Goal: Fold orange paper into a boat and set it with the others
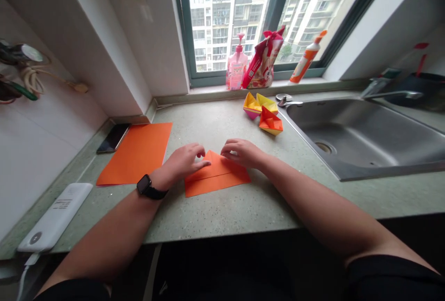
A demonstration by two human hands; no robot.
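Note:
A folded sheet of orange paper lies on the counter in front of me, with a pointed top and a straight strip along its lower edge. My left hand rests at its left slope; the thumb stretches onto the paper, apart from the bent fingers. At the right slope, my right hand has its fingers reaching toward the peak, touching the paper's edge. Neither hand grips the paper. Part of its right side is hidden under the right hand. Several folded paper boats in red, yellow, orange and pink stand farther back.
Orange sheets lie at the left, touching a phone. A white power bank with a cable sits near the front left. A steel sink is at the right. A pink pump bottle, red bag and orange bottle line the sill.

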